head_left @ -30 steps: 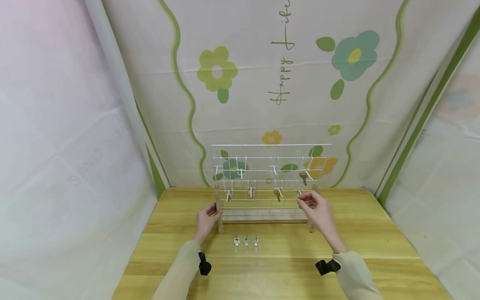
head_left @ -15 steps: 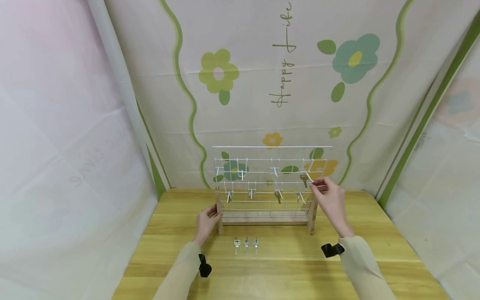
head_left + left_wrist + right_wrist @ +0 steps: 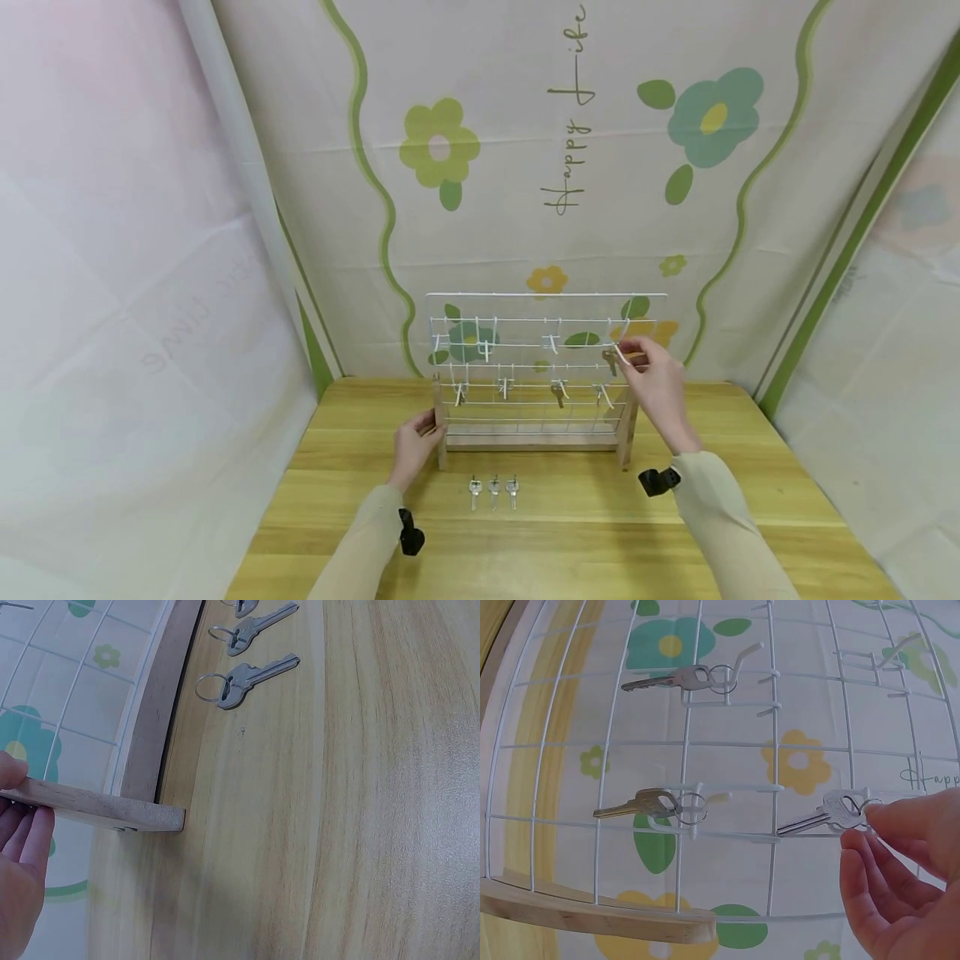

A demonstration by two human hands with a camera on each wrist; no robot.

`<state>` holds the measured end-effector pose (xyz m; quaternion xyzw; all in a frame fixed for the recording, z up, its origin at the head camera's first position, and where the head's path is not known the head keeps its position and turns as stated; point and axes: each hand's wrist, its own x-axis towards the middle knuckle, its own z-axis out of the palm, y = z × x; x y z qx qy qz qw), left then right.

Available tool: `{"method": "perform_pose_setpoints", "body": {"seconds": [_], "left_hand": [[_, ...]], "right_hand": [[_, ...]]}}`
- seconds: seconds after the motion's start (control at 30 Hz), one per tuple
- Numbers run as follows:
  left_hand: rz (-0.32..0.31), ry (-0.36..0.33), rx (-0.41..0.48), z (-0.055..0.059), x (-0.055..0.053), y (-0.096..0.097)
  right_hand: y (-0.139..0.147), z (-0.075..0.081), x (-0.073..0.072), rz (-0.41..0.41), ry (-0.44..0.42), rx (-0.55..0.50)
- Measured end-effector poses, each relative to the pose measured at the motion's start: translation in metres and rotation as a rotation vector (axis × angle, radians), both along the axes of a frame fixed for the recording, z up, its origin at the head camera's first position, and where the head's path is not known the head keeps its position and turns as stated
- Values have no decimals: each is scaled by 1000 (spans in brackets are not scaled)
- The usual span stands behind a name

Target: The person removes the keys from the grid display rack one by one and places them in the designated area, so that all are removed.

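Observation:
My right hand (image 3: 654, 379) is at the upper right hook of a white wire grid rack (image 3: 525, 294). In the right wrist view, its thumb and fingers pinch the ring of a silver key (image 3: 821, 817); the fingers hide the hook there. A brass-coloured key (image 3: 641, 804) and another silver key (image 3: 679, 679) hang by rings from neighbouring hooks. My left hand (image 3: 414, 446) grips the rack's left wooden post (image 3: 112, 808), thumb on one side and fingers on the other. On the table in front of the rack lie three silver keys (image 3: 494, 490) in a row, each with a ring.
The rack stands on the wood-grain table (image 3: 555, 550), with a wooden bar (image 3: 525, 442) between its posts. Other white hooks (image 3: 553, 342) stick out from the grid. A flower-printed cloth (image 3: 510, 200) hangs behind, with more cloth at both sides.
My right hand has moved from the lower right hook up to the upper right hook and now pinches the ring of the key there. The left hand stays on the post.

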<state>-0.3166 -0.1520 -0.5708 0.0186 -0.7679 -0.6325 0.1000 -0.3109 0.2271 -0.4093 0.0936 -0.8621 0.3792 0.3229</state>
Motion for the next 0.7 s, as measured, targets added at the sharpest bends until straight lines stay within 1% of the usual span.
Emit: {"method": "perform_pose_setpoints", "body": {"seconds": [0.07, 0.27, 0.43, 0.53, 0.7], "left_hand": [[-3, 14, -16, 0, 0, 0], [-15, 22, -31, 0, -1, 0], [-7, 4, -13, 1, -1, -1], [-8, 1, -6, 1, -1, -2], [-14, 3, -5, 0, -1, -2]], "right_hand": [[-1, 0, -1, 1, -1, 9], [-2, 0, -2, -1, -17, 38], [-3, 2, -3, -1, -42, 20], [-4, 2, -4, 3, -42, 5], [-4, 0, -4, 5, -31, 7]]}}
